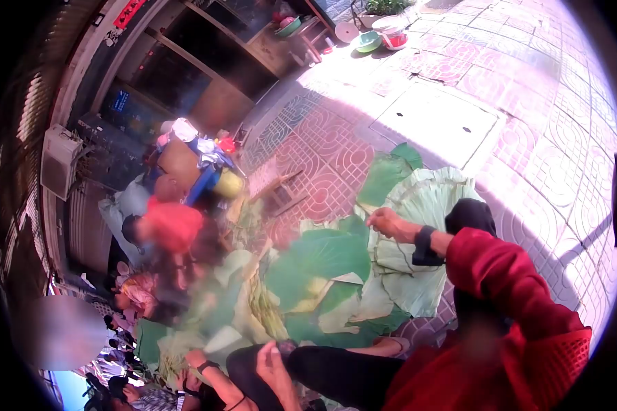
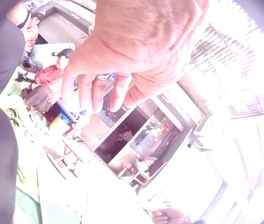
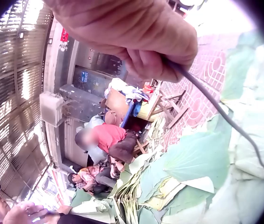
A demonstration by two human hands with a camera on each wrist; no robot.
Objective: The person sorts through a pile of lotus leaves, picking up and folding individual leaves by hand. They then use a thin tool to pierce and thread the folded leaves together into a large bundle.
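Note:
My right hand (image 1: 393, 224), with a dark band at its wrist, is over the large lotus leaves. Its curled fingers grip a thin dark cord (image 3: 216, 99), which runs down across the pale leaves in the right wrist view. Under and beside it spreads a fanned stack of pale dried leaves (image 1: 418, 291), next to a broad green leaf (image 1: 322, 257). My left hand (image 1: 275, 370) is near my dark-trousered knee. In the left wrist view its fingers (image 2: 98, 95) hang loosely with nothing between them.
A person in a red top (image 1: 175, 227) sits across the leaves, with others beyond. Near that person are a wooden stool (image 3: 171, 109) and a heap of goods with a yellow bucket (image 1: 230, 183). Basins (image 1: 367, 42) stand on the sunlit paving.

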